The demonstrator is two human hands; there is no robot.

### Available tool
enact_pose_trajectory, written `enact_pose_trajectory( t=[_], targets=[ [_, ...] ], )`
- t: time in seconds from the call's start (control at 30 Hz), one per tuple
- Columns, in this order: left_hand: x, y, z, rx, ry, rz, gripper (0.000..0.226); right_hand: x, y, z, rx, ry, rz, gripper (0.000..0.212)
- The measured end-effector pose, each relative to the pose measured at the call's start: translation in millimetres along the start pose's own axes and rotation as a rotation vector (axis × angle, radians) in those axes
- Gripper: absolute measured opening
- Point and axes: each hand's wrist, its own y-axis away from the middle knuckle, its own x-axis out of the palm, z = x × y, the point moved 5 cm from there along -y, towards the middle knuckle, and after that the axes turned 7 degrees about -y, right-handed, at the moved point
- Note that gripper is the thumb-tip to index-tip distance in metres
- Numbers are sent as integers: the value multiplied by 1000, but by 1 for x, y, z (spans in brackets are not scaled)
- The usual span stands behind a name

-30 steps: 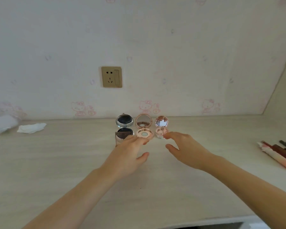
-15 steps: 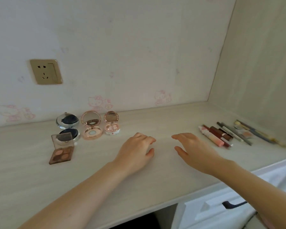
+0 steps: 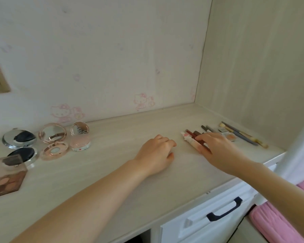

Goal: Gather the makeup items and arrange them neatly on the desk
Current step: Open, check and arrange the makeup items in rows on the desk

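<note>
I see my left hand (image 3: pixel 156 153) lying loosely curled, knuckles up, on the bare middle of the counter (image 3: pixel 112 176), its grip around nothing. My right hand (image 3: pixel 218 149) reaches toward the right end of the counter, fingers spread and laid over the near ends of a bundle of lipstick tubes (image 3: pixel 191 139); I cannot tell whether the grip has closed on any of them (the palm hides the contact). Just beyond the tubes lie two dark pencils (image 3: pixel 207 128), a small pan of orange powder (image 3: pixel 231 137), and a pair of long brushes (image 3: pixel 242 135) angled toward the right edge.

Near the back edge at the left end stand three open compacts in a row: a silver one with a dark puff (image 3: pixel 18 139), a rose-gold one (image 3: pixel 53 141), and a small pink one (image 3: pixel 80 137), their mirrored lids tilted up. In front of the silver compact, by the left edge, an open eyeshadow palette (image 3: pixel 6 179) shows brown shades. Below the counter's front edge is a white drawer (image 3: pixel 209 223) with a dark handle.
</note>
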Motion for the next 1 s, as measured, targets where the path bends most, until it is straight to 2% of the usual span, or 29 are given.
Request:
enact_pose_trajectory(
  t=[0.23, 0.53, 0.73, 1.0],
  targets=[
    [0, -39, -17, 65, -39, 52, 38, -10, -3, -34, 79, 14, 15, 27],
    [3, -86, -33, 147, -48, 59, 17, -22, -9, -66, 123, 84, 28, 28],
    [11, -101, -35, 167, -41, 76, 22, -24, -14, -74, 118, 110, 20, 24],
    [20, -125, -46, 158, 15, 113, 23, -28, -24, -103, 199, 100, 34, 26]
  ],
)
